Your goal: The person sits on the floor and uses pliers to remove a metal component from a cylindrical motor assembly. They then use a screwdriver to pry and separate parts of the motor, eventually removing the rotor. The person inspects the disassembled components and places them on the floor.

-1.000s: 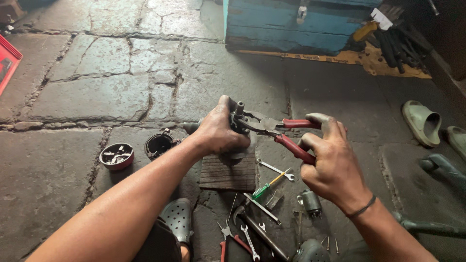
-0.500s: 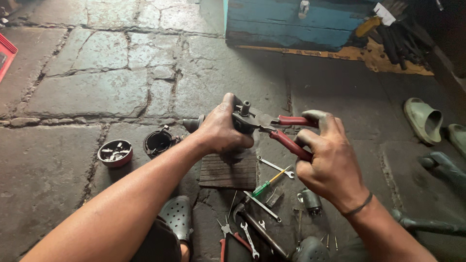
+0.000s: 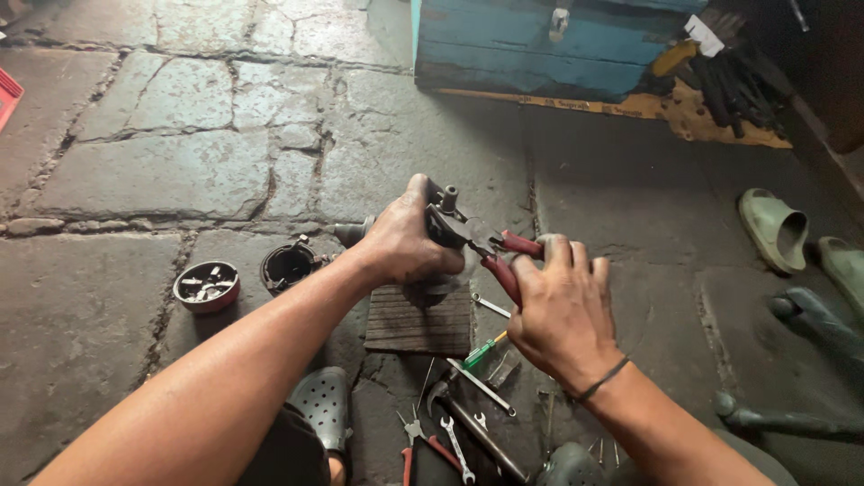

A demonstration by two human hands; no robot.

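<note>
At frame centre, above the wooden block:
Left hand: clenched around a dark metal part.
Right hand: squeezing red-handled pliers, nose on the part.
Lower centre: wrenches, green screwdriver.
Left: red bowl.

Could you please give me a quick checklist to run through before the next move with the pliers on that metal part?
1. Left hand has a firm hold on the dark metal part: ok, the fingers wrap around it.
2. Right hand grips the red-handled pliers: ok, both handles are in the hand.
3. Pliers' tips seated on the part: cannot tell, the contact point is too small to see.
4. Part supported over the wooden block: ok, it is held just above it.
5. Other tools within reach: ok, a green-handled screwdriver and spanners lie on the stone floor just below the hands.
</note>
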